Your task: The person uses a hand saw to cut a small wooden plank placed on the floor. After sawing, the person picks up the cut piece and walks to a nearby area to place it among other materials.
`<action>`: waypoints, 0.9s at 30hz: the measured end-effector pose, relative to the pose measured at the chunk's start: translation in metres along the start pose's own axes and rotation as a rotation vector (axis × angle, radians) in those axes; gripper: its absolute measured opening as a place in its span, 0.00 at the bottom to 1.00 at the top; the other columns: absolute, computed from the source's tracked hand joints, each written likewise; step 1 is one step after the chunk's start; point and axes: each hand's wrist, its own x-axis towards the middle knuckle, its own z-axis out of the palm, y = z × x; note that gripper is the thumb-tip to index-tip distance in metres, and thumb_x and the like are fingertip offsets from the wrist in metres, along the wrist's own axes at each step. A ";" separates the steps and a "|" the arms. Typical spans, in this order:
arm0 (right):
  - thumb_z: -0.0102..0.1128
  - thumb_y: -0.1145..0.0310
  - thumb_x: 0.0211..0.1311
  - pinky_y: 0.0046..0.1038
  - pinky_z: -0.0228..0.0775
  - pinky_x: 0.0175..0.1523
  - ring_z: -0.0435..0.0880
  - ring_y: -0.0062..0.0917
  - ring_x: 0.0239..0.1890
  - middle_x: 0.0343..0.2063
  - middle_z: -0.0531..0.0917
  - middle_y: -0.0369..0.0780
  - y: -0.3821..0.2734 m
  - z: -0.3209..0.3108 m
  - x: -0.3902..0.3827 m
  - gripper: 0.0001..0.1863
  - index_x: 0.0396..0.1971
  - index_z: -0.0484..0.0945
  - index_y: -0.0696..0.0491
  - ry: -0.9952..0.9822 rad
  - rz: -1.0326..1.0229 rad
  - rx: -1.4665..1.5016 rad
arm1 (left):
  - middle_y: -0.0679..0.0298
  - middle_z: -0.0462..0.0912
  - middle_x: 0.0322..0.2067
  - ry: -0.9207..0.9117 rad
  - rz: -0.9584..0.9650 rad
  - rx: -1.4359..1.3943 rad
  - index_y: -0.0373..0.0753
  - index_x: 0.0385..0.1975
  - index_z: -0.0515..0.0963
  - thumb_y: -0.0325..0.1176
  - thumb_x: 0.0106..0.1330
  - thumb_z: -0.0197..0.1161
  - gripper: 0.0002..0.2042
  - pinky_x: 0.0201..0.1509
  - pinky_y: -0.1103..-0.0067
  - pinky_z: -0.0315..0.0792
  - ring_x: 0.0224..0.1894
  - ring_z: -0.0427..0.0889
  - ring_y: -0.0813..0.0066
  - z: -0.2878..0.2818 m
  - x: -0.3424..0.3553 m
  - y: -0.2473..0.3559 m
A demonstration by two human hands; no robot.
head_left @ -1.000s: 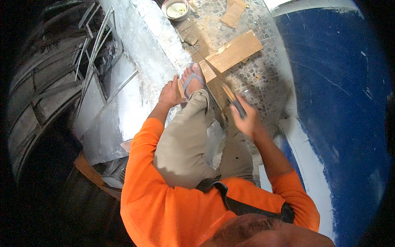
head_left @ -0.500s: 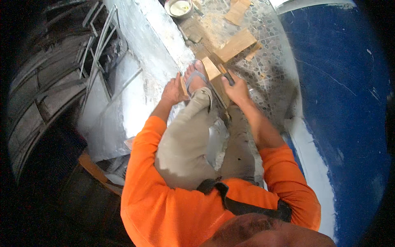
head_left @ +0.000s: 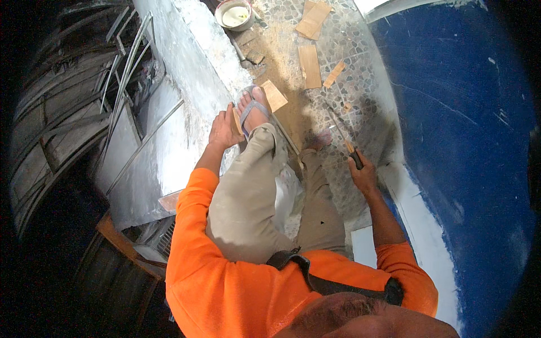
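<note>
My left hand [head_left: 224,129] is closed on the edge of a wooden board [head_left: 274,97] beside my sandalled left foot [head_left: 253,112], which presses on the board at the edge of a whitish concrete ledge. My right hand [head_left: 363,176] is out to the right, wrapped round the orange-and-black handle of a hand saw [head_left: 341,127], whose thin blade points forward over the tiled floor, away from the board. A separate wooden piece [head_left: 309,66] and a narrow strip [head_left: 334,74] lie beyond the foot, with sawdust around them.
A bucket with pale contents [head_left: 234,15] stands at the top beside the ledge [head_left: 191,50]. More wood pieces [head_left: 313,19] lie near it. Metal frames and strips [head_left: 129,73] fill the dark left side. A large blue painted surface [head_left: 456,141] with white edging runs along the right.
My right hand moved forward and up toward the board, then swung back right with the saw. The long board beyond my foot now shows as shorter, separate pieces.
</note>
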 end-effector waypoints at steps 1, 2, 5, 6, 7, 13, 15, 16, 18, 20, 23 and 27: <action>0.66 0.59 0.69 0.28 0.76 0.47 0.86 0.26 0.40 0.38 0.88 0.46 0.007 0.005 0.002 0.29 0.64 0.76 0.61 0.025 -0.007 -0.026 | 0.50 0.70 0.58 0.010 0.000 0.009 0.41 0.77 0.47 0.43 0.40 0.83 0.62 0.69 0.64 0.68 0.60 0.72 0.49 0.000 0.000 0.001; 0.66 0.58 0.68 0.30 0.77 0.49 0.87 0.31 0.42 0.40 0.87 0.49 0.023 0.012 0.005 0.29 0.63 0.76 0.61 0.051 -0.037 0.007 | 0.50 0.70 0.57 0.053 -0.014 0.003 0.40 0.77 0.48 0.44 0.41 0.83 0.62 0.68 0.63 0.68 0.60 0.72 0.49 -0.001 0.001 0.003; 0.65 0.57 0.67 0.36 0.78 0.53 0.88 0.42 0.47 0.45 0.87 0.55 0.053 0.030 0.013 0.30 0.62 0.77 0.62 0.101 -0.116 0.041 | 0.46 0.71 0.55 0.224 -0.077 -0.014 0.36 0.75 0.52 0.48 0.42 0.82 0.59 0.67 0.61 0.69 0.59 0.73 0.46 -0.014 0.009 -0.010; 0.65 0.57 0.67 0.36 0.77 0.54 0.88 0.42 0.49 0.47 0.86 0.55 0.052 0.031 0.012 0.29 0.61 0.77 0.61 0.102 -0.125 0.004 | 0.45 0.71 0.55 0.339 -0.095 -0.019 0.35 0.74 0.53 0.49 0.42 0.82 0.59 0.66 0.61 0.69 0.59 0.73 0.46 -0.021 0.016 -0.017; 0.65 0.57 0.67 0.37 0.77 0.56 0.88 0.43 0.50 0.48 0.86 0.55 0.049 0.033 0.011 0.29 0.61 0.77 0.61 0.100 -0.135 -0.035 | 0.44 0.71 0.56 0.452 -0.115 -0.025 0.34 0.74 0.53 0.50 0.42 0.82 0.59 0.65 0.60 0.70 0.59 0.73 0.45 -0.029 0.020 -0.023; 0.65 0.55 0.68 0.37 0.74 0.62 0.84 0.43 0.57 0.55 0.83 0.54 0.078 0.037 0.003 0.30 0.64 0.76 0.57 0.230 -0.114 -0.038 | 0.41 0.81 0.43 0.566 0.178 -0.009 0.28 0.61 0.67 0.55 0.40 0.81 0.51 0.60 0.59 0.74 0.51 0.79 0.41 -0.112 0.080 0.066; 0.64 0.56 0.69 0.38 0.73 0.62 0.83 0.43 0.58 0.57 0.82 0.53 0.079 0.031 -0.008 0.29 0.65 0.76 0.57 0.198 -0.014 0.035 | 0.41 0.81 0.44 0.417 0.141 0.011 0.28 0.62 0.65 0.56 0.42 0.79 0.51 0.58 0.58 0.75 0.51 0.80 0.43 -0.124 0.092 0.121; 0.64 0.56 0.70 0.38 0.73 0.62 0.83 0.43 0.59 0.58 0.82 0.53 0.072 0.027 -0.005 0.29 0.65 0.75 0.57 0.183 0.014 0.067 | 0.39 0.79 0.53 0.460 0.186 0.085 0.30 0.67 0.62 0.57 0.42 0.79 0.54 0.57 0.58 0.75 0.55 0.79 0.43 -0.113 0.105 0.117; 0.64 0.58 0.70 0.37 0.74 0.61 0.84 0.40 0.57 0.56 0.83 0.51 0.077 0.026 -0.005 0.28 0.64 0.76 0.57 0.206 0.071 0.084 | 0.35 0.68 0.64 0.388 0.234 0.086 0.31 0.73 0.54 0.59 0.44 0.79 0.60 0.65 0.60 0.71 0.64 0.73 0.40 -0.111 0.116 0.142; 0.64 0.59 0.70 0.35 0.75 0.59 0.85 0.38 0.54 0.53 0.85 0.50 0.078 0.022 -0.005 0.27 0.63 0.76 0.58 0.242 0.092 0.119 | 0.35 0.63 0.67 0.487 0.369 0.040 0.28 0.74 0.51 0.58 0.45 0.81 0.62 0.70 0.60 0.68 0.66 0.70 0.38 -0.112 0.116 0.161; 0.65 0.60 0.70 0.33 0.76 0.56 0.86 0.35 0.50 0.49 0.87 0.48 0.072 0.020 -0.006 0.26 0.62 0.77 0.59 0.283 0.047 0.157 | 0.36 0.64 0.68 0.433 0.257 0.308 0.37 0.76 0.53 0.70 0.41 0.76 0.65 0.71 0.59 0.65 0.70 0.65 0.40 -0.107 0.104 0.161; 0.65 0.59 0.69 0.32 0.76 0.54 0.86 0.33 0.48 0.46 0.88 0.46 0.067 0.019 0.001 0.26 0.60 0.78 0.60 0.271 -0.045 0.121 | 0.31 0.60 0.70 0.511 0.119 0.141 0.32 0.74 0.57 0.72 0.50 0.71 0.60 0.74 0.57 0.62 0.72 0.62 0.37 -0.073 0.095 0.054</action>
